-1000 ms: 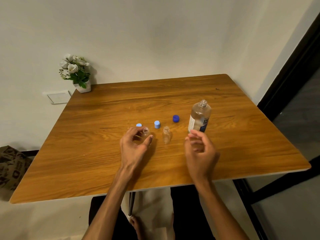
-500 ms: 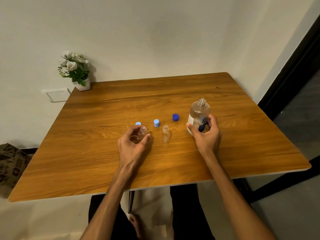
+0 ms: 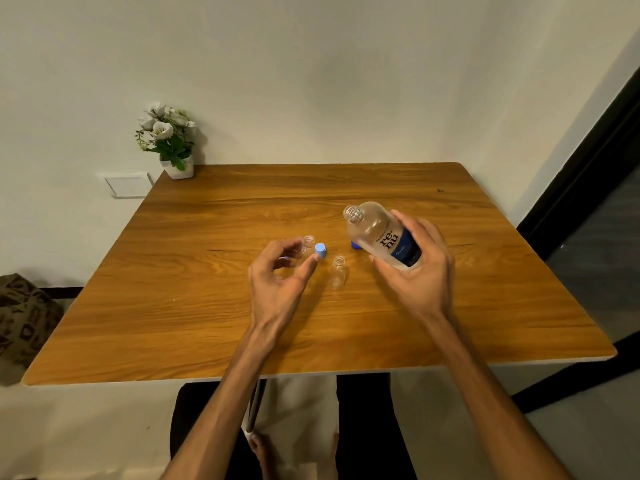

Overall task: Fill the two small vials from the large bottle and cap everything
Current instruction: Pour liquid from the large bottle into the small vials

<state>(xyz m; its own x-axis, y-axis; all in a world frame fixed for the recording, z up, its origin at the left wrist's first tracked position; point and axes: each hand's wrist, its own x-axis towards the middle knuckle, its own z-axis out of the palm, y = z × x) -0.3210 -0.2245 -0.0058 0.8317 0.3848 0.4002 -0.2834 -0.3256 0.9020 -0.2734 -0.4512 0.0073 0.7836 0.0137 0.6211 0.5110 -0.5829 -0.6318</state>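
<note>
Your right hand [image 3: 420, 271] grips large clear plastic bottle [image 3: 382, 235], uncapped neck tilted up-left toward free-standing small clear glass vial [image 3: 338, 271]. Dark blue cap [image 3: 355, 245] half hidden behind bottle. Your left hand [image 3: 277, 282], fingers curled, pinches second clear vial [image 3: 306, 243], contact hard to see.

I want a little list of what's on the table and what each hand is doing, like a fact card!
Table: wooden table
Right hand: right hand grips the big bottle, lifted and tilted left, cap off
Left hand: left hand holds one small vial between finger and thumb
Other vial: second vial stands open between the hands
Caps: light blue cap beside the held vial; dark blue cap partly hidden behind the bottle
Corner: flower pot
</note>
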